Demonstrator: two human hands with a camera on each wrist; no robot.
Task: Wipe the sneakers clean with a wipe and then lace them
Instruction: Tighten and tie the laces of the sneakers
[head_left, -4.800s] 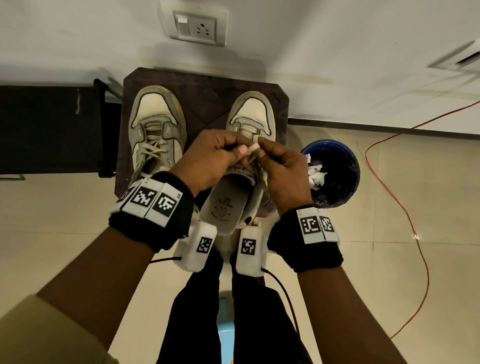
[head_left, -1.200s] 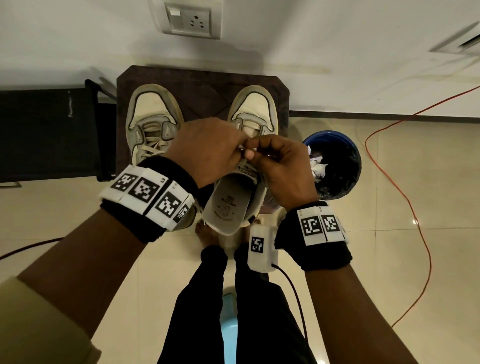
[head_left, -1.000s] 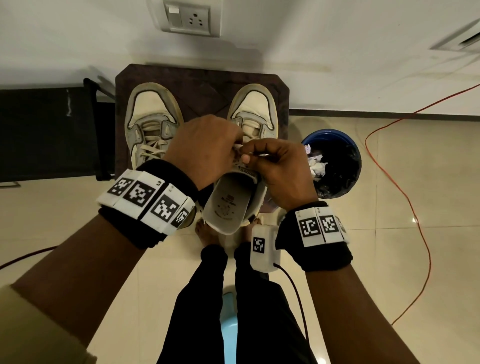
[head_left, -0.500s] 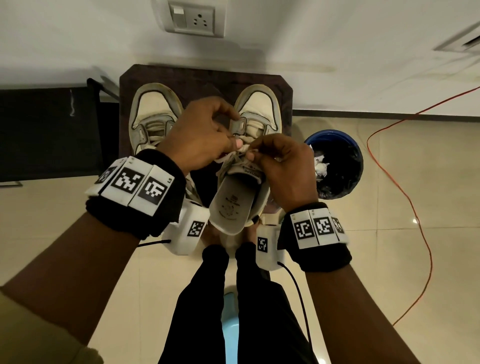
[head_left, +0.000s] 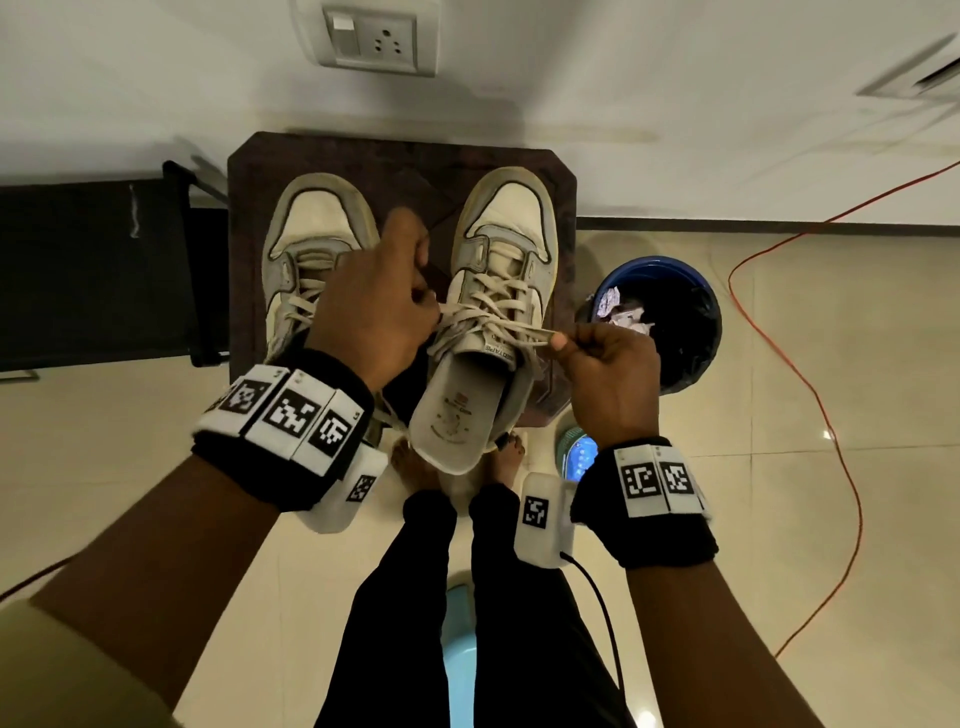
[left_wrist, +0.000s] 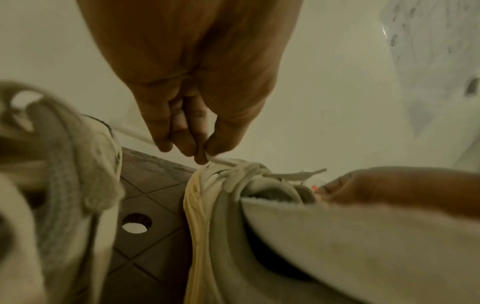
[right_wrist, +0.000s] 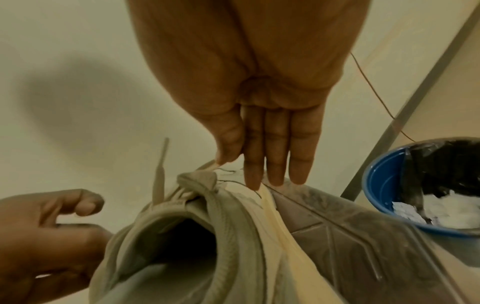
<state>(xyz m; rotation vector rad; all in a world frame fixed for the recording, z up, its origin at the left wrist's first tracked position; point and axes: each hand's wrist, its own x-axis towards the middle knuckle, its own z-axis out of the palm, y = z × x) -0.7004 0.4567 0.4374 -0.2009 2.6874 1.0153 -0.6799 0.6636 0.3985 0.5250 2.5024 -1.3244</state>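
Two worn white-grey sneakers stand side by side on a dark brown stool (head_left: 405, 166). The left sneaker (head_left: 317, 244) is laced and partly behind my left hand (head_left: 431, 312). That hand pinches one end of the lace (head_left: 498, 325) at the top of the right sneaker (head_left: 498, 270). My right hand (head_left: 561, 342) pinches the other end, pulled out to the right. In the left wrist view the fingertips (left_wrist: 205, 156) clamp the flat lace (left_wrist: 226, 162). In the right wrist view thumb and forefinger (right_wrist: 223, 158) nip the lace above the right sneaker (right_wrist: 207, 226); the other fingers point straight down.
A blue bin (head_left: 706, 291) with a black liner and crumpled wipes stands right of the stool. An orange cable (head_left: 810, 395) loops over the tiled floor at right. A black cabinet (head_left: 93, 270) is at left. My bare feet (head_left: 415, 467) are under the stool's near edge.
My hands, close together over the right sneaker's tongue before, have drawn apart sideways, left hand to the left and right hand to the right, stretching the lace ends between them.
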